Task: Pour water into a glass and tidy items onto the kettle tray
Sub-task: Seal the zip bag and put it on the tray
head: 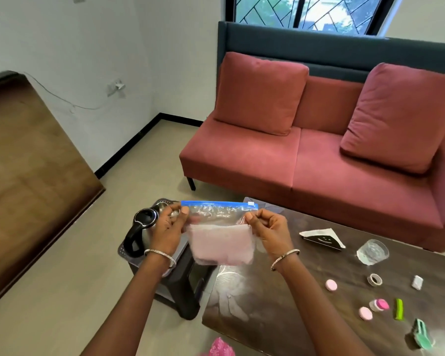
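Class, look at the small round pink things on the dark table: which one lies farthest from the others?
The pink disc left of the tape roll lies alone. The other two, a pale pink disc and a brighter pink piece, sit close together nearer the table's front edge.

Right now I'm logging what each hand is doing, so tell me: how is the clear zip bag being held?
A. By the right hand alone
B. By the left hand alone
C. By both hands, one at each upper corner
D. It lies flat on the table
C: the left hand and the right hand each pinch an upper corner of the zip bag, which hangs in the air between them.
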